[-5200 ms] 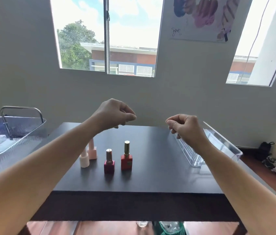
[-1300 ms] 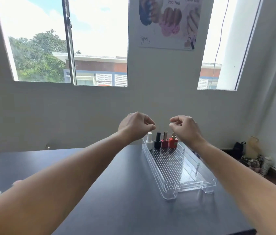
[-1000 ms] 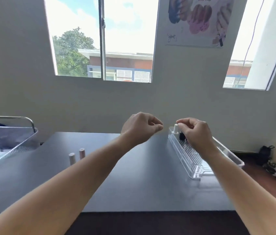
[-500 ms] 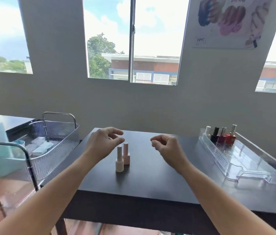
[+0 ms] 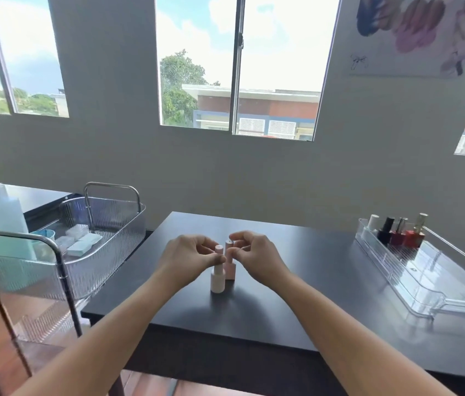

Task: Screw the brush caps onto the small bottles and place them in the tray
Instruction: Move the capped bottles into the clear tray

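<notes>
Fingertips of left hand (image 5: 187, 257) pinch cap of cream bottle (image 5: 217, 274); right hand (image 5: 257, 257) pinches cap of pink bottle (image 5: 229, 264) just behind. Both upright, touching, mid dark table (image 5: 325, 281). Step, prob.: tightening or pickup of last pair. Next: lift both, carry to clear tray (image 5: 437, 284) at right, w/ 4 bottles (image 5: 397, 232) at far end.

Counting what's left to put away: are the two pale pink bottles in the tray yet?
Out. Both pale pink bottles stand upright on the dark table, far from the clear tray.
</notes>
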